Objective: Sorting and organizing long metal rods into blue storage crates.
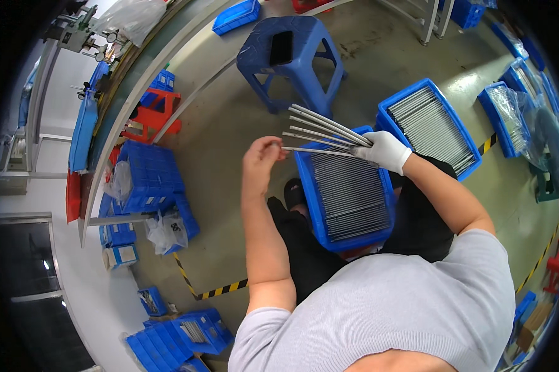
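Note:
My right hand, in a white glove, is closed round one end of several thin metal rods that fan out to the left. My bare left hand has its fingers bent at the free end of the lowest rod in the fan, seemingly pinching its tip. Below the rods, between my knees, a blue plastic bin holds rows of similar rods lying side by side. To its right stands a second blue bin, also filled with rods.
A blue stool with a dark phone-like slab on it stands ahead. At left are a long workbench, a red stool and stacked blue crates. More bins with plastic film line the right. Striped tape marks the floor.

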The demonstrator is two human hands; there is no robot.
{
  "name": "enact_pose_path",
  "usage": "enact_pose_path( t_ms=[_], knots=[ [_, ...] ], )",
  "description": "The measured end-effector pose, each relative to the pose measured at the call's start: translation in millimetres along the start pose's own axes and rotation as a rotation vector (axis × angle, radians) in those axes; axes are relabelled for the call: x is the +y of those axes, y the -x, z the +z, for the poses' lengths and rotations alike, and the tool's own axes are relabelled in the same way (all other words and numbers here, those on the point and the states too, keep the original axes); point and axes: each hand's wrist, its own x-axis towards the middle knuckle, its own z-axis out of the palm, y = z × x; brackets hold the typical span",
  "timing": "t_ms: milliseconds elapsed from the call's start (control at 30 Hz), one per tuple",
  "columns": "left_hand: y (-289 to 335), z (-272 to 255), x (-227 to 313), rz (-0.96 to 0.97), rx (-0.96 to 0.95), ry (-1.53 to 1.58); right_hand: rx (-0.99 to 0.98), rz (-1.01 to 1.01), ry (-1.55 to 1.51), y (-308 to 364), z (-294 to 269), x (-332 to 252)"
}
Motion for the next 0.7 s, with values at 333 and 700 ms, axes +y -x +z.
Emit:
enact_pose_path(
  t_ms=[333,700],
  knots=[
    [-5.8,1.2,-9.7,-0.066,0.072,0.051,0.086,-0.122,0.286,-1.8,8.1,-2.9],
    [-4.2,3.9,-7.1,-0.084,-0.009,0.096,0.176,-0.153,0.437,2.2,4.9,-7.2]
  ],
)
